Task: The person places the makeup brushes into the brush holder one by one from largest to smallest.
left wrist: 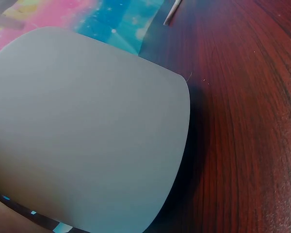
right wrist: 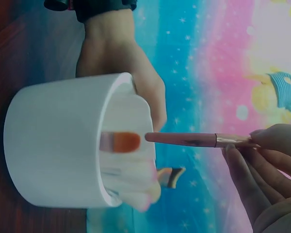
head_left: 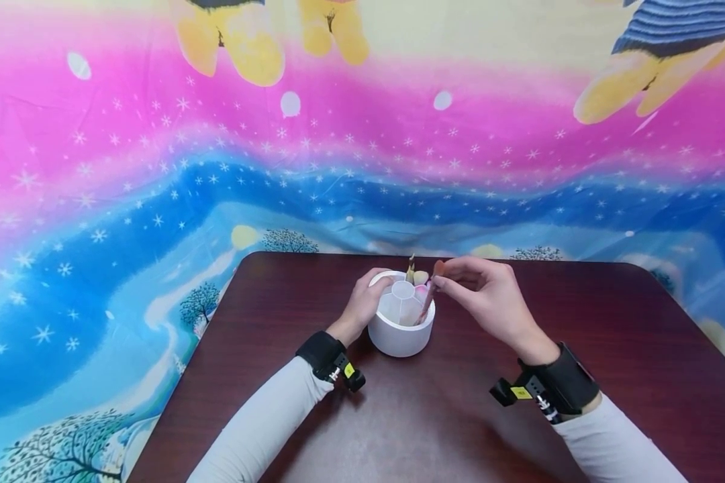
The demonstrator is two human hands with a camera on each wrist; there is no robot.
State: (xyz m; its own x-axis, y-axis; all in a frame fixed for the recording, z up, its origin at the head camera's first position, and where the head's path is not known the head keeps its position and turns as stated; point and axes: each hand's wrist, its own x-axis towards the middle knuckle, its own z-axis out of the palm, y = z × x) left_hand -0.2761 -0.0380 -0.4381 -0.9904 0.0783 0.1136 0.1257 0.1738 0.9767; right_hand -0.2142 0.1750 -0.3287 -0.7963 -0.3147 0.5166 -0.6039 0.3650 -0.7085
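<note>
A round white makeup brush holder with clear inner compartments stands on the table. My left hand grips its left rim, thumb over the top edge. Between thumb and fingertips, my right hand pinches a makeup brush with a pink handle and gold ferrule. Its handle end points at the holder's opening, while the bristles are mostly hidden by the hand in the right wrist view. Inside the holder are an orange-tipped brush and pale, pink-tinged soft pieces. The holder's white wall fills much of the left wrist view.
The dark red wooden table extends around the holder. Behind it hangs a colourful printed cloth that meets the table's far edge. A striped gold-and-dark tip sticks up past the holder's rim.
</note>
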